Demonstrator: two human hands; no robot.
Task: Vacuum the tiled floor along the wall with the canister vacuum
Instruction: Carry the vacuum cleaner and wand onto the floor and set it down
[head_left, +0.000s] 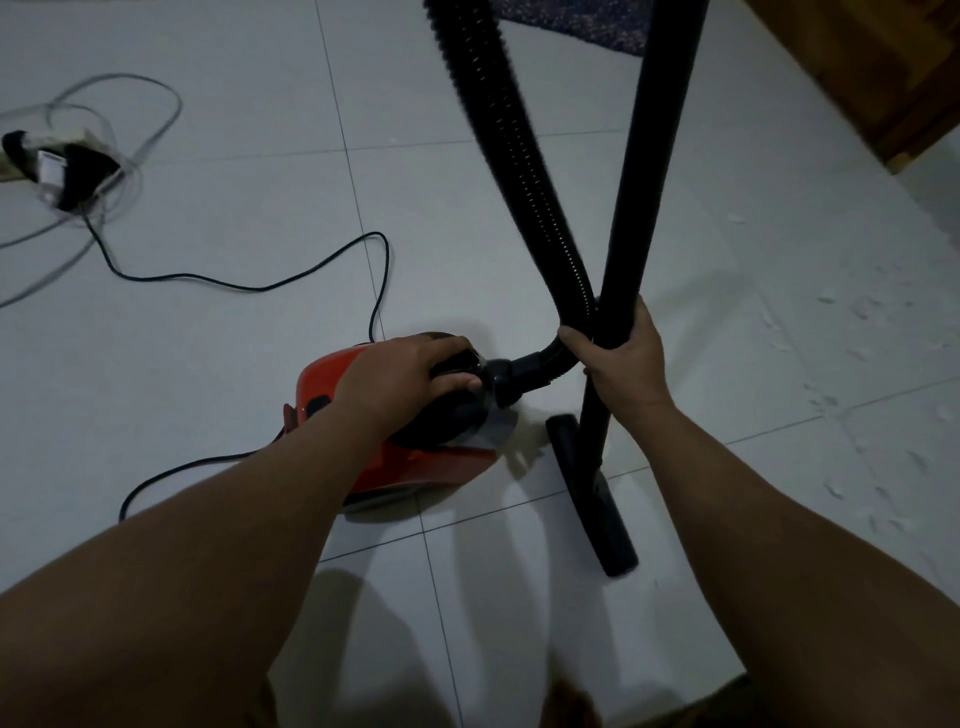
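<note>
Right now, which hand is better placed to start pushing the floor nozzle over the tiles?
Right. The right hand already grips the wand above the floor nozzle, while the left hand rests on the red vacuum.

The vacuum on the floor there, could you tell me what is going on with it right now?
A person is bent over the red canister vacuum. The left hand grips the black handle on top of it, and the right hand holds the black wand upright beside the ribbed hose. The floor nozzle rests on the white tiles, with white scraps scattered to the right. The power cord trails off to the left.
</note>
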